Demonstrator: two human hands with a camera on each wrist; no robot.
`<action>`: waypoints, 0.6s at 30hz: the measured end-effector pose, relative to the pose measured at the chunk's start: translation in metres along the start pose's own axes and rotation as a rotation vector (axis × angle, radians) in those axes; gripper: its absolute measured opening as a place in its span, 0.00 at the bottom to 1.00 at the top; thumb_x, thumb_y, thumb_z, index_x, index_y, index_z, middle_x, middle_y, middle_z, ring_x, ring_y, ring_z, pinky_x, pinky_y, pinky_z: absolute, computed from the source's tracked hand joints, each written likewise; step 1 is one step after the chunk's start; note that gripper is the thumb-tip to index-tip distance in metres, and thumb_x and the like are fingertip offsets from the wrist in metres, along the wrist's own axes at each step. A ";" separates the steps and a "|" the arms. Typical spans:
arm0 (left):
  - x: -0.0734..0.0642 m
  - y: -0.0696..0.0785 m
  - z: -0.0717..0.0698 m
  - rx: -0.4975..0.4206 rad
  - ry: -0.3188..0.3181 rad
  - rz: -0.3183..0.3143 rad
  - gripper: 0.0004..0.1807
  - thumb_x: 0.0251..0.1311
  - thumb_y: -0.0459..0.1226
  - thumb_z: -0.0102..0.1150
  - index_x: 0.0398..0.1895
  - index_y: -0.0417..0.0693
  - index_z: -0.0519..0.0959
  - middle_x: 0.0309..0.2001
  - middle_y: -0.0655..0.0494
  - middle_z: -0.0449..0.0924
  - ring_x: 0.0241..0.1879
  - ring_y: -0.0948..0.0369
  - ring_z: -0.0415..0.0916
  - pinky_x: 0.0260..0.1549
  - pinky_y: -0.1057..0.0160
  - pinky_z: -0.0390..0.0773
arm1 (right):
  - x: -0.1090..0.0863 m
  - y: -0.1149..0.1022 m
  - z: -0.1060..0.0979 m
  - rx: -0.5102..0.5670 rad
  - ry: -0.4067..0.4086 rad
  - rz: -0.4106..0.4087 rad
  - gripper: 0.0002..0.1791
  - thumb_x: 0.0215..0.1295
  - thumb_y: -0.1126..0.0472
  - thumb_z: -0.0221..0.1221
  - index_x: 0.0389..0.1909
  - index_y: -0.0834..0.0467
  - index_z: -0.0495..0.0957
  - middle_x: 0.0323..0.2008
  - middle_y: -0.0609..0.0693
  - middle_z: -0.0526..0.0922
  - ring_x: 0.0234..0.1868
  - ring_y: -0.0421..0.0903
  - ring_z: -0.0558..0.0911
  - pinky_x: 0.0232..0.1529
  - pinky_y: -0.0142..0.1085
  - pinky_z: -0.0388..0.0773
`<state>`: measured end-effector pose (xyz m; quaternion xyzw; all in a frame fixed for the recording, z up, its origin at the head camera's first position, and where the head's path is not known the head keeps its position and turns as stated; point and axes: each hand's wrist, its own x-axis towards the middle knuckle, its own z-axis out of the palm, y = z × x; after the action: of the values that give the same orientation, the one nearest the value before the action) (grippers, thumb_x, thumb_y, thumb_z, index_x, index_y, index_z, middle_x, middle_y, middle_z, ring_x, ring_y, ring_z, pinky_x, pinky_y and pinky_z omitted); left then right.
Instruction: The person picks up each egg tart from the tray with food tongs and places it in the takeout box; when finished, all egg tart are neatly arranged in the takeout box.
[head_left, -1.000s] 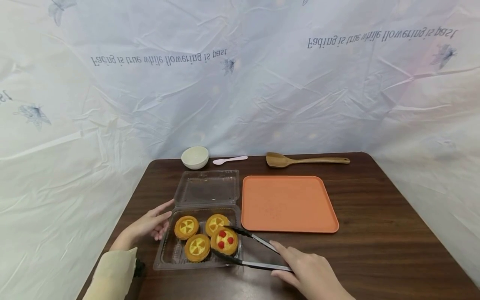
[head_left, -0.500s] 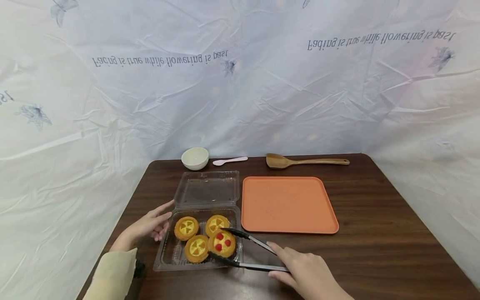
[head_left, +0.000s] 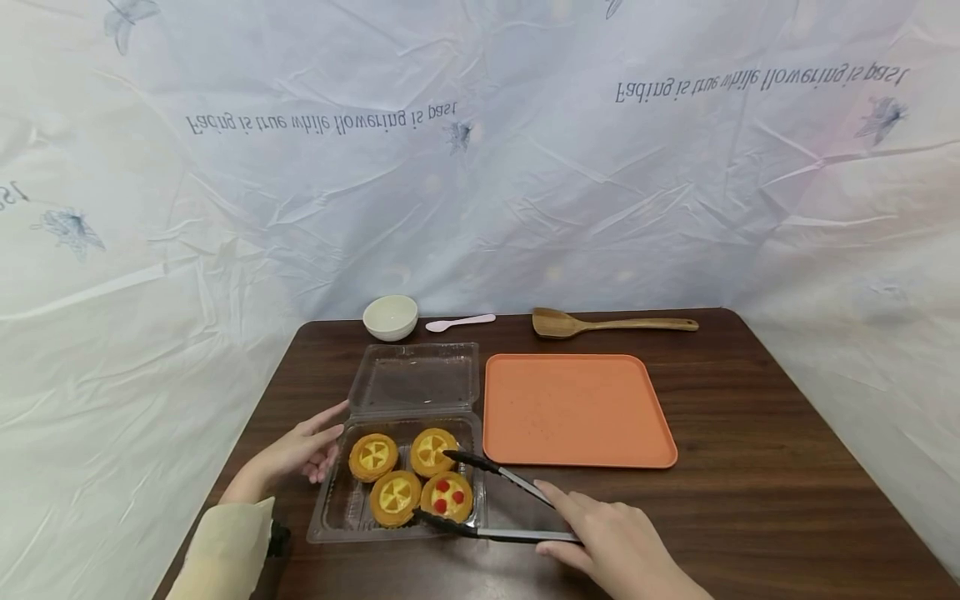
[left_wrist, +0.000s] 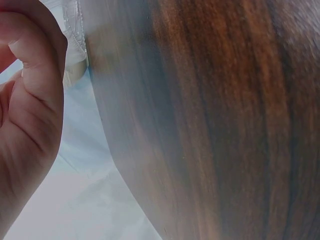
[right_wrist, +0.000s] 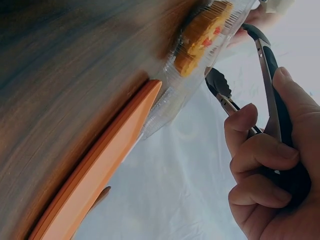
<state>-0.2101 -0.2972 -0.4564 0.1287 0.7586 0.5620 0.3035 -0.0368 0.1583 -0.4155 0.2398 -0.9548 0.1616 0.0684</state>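
Observation:
In the head view a clear plastic clamshell box (head_left: 352, 523) stands with its lid (head_left: 416, 377) folded back. It holds several egg tarts; most carry yellow wedges, such as the far-left tart (head_left: 373, 457), and one tart (head_left: 447, 497) has red berries. My left hand (head_left: 296, 452) rests against the box's left edge, index finger extended. My right hand (head_left: 611, 533) grips black-tipped metal tongs (head_left: 525, 535). Their arms are spread: the upper tip lies over the far-right tart (head_left: 432, 452), the lower one at the near edge between the two front tarts. The berry tart sits between the tips.
An orange tray (head_left: 577, 408) lies right of the box. Behind them are a white bowl (head_left: 391, 317), a small pink spoon (head_left: 460, 322) and a wooden spatula (head_left: 615, 323) along the back edge of the brown table (head_left: 765, 483). A pale curtain surrounds the table.
The berry tart has shifted down and settled in the box's front right, beside the front-left tart. The tongs' tips have spread apart around it. My left hand has stayed in place.

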 end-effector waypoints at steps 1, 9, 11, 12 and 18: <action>0.000 0.000 0.000 0.000 0.003 -0.005 0.34 0.77 0.43 0.38 0.77 0.48 0.36 0.23 0.50 0.72 0.17 0.59 0.70 0.17 0.61 0.76 | 0.000 0.000 0.000 0.003 -0.002 0.007 0.36 0.62 0.30 0.50 0.63 0.49 0.73 0.34 0.38 0.80 0.24 0.34 0.74 0.18 0.35 0.69; 0.002 -0.002 -0.001 -0.004 0.014 -0.016 0.34 0.77 0.44 0.38 0.78 0.50 0.37 0.23 0.50 0.72 0.17 0.59 0.70 0.18 0.63 0.76 | -0.003 0.004 -0.007 0.040 -0.024 0.064 0.39 0.58 0.27 0.51 0.64 0.47 0.72 0.26 0.28 0.68 0.23 0.30 0.67 0.20 0.35 0.67; 0.002 -0.002 -0.002 -0.003 0.014 -0.015 0.35 0.77 0.44 0.39 0.78 0.50 0.37 0.23 0.50 0.72 0.17 0.59 0.70 0.18 0.63 0.76 | -0.005 0.005 -0.009 0.037 -0.020 0.063 0.39 0.58 0.27 0.51 0.64 0.47 0.72 0.25 0.28 0.66 0.22 0.31 0.66 0.21 0.35 0.67; 0.003 -0.002 -0.002 -0.002 0.014 -0.014 0.35 0.77 0.44 0.39 0.78 0.50 0.37 0.23 0.50 0.72 0.17 0.59 0.70 0.18 0.63 0.76 | -0.006 0.006 -0.010 0.032 -0.015 0.063 0.39 0.58 0.27 0.51 0.63 0.46 0.72 0.27 0.28 0.69 0.24 0.30 0.68 0.21 0.35 0.69; 0.003 -0.004 -0.002 -0.007 0.012 -0.018 0.35 0.76 0.44 0.39 0.78 0.50 0.37 0.23 0.50 0.72 0.17 0.59 0.70 0.18 0.62 0.76 | -0.011 0.012 -0.016 0.034 0.002 0.100 0.38 0.57 0.27 0.53 0.66 0.41 0.70 0.26 0.27 0.68 0.23 0.29 0.68 0.22 0.33 0.67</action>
<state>-0.2129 -0.2985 -0.4606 0.1174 0.7598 0.5625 0.3043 -0.0315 0.1786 -0.4058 0.1925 -0.9627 0.1814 0.0570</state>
